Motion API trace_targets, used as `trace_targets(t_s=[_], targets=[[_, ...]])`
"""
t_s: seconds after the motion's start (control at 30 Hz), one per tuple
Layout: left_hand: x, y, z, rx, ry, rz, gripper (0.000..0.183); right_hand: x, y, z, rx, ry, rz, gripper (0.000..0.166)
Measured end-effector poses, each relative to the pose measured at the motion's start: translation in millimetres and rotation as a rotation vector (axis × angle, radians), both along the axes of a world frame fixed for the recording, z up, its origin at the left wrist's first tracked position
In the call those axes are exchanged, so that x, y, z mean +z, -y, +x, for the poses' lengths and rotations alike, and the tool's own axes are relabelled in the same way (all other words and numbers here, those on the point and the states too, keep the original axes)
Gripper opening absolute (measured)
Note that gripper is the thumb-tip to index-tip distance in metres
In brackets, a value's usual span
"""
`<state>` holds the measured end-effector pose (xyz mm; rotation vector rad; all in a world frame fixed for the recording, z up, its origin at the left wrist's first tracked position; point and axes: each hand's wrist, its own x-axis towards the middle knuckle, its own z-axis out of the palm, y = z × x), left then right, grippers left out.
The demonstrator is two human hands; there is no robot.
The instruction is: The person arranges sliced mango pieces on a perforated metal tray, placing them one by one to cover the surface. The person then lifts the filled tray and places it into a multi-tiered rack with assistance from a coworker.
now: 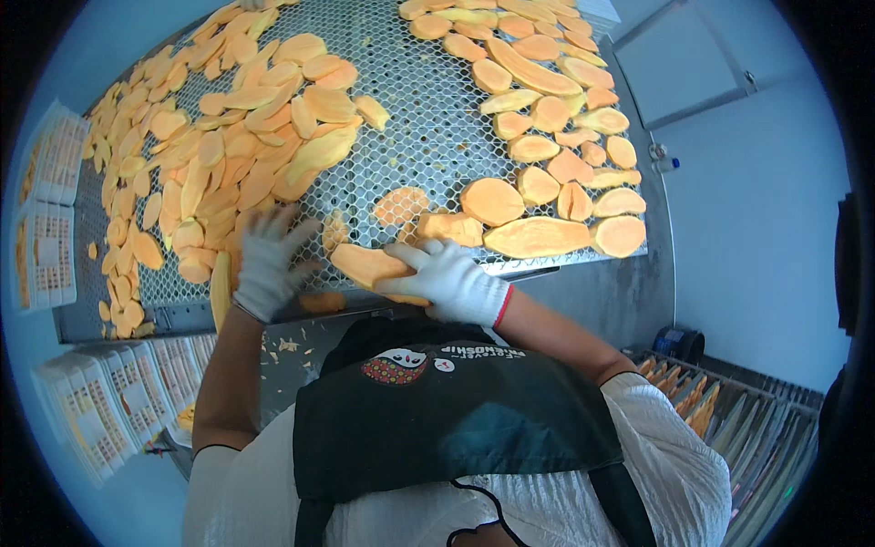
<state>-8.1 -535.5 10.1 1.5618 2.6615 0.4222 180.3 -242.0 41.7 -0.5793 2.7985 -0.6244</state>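
Observation:
My left hand (270, 256), in a white knit glove and blurred, is spread at the near edge of a heap of orange sweet potato slices (273, 123). Nothing shows clearly in its fingers. My right hand (444, 277), gloved with a red cuff trim, grips a long sweet potato slice (359, 265) at the near edge of the white mesh (424, 130). Beyond that hand, a thick slice (451, 229) lies by a large oval slice (492, 202). To the right, slices (547, 123) lie flat, mostly in a single layer.
White perforated crates (51, 253) stand left of the metal table, with more crates (102, 403) below. A rack of trays (738, 424) holding slices is at lower right. A white door panel (683, 61) is at upper right. Scraps (288, 344) litter the floor.

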Motion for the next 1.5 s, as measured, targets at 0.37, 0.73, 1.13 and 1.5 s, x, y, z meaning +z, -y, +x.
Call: trace_targets(t_s=[0.37, 0.73, 1.13, 1.5], targets=[[-27.0, -75.5, 50.5, -0.393, -0.035, 0.118, 0.076, -23.5, -39.0, 62.6, -0.539, -0.388, 0.008, 0.055], [20.7, -50.8, 12.7, -0.369, -0.21, 0.154, 0.059, 10.8, 36.2, -17.0, -0.394, -0.289, -0.192, 0.087], [45.3, -73.9, 27.6, 0.201, 1.108, 0.595, 0.061, -36.5, 82.6, -50.4, -0.989, 0.259, -1.805, 0.058], [-2.5, -48.2, 20.3, -0.447, -0.119, -0.01, 0.073, -14.2, -49.2, 33.7, -0.733, -0.235, 0.057, 0.039]])
